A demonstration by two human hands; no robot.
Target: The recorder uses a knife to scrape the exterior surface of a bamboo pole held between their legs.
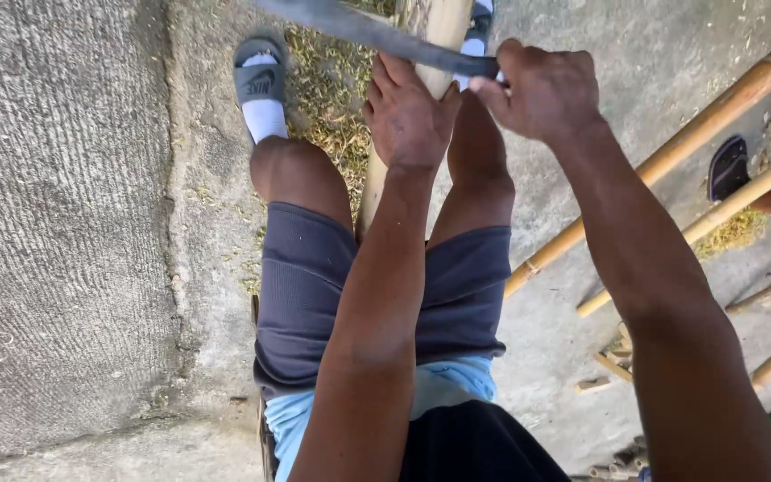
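I sit with a pale bamboo pole (446,25) running between my knees. My left hand (408,114) wraps around the pole near its upper part. My right hand (542,89) is closed on the handle of a long dark blade (359,27), which lies across the pole just above my left hand. The blade runs up and to the left out of view. Bamboo shavings (327,98) litter the concrete under the pole.
My feet in grey slides and white socks (261,80) rest on the concrete ground (64,223). Several bamboo poles (689,143) lie at the right, with small offcuts (609,366) near them. Another person's dark sandal (729,167) and foot show at the right edge.
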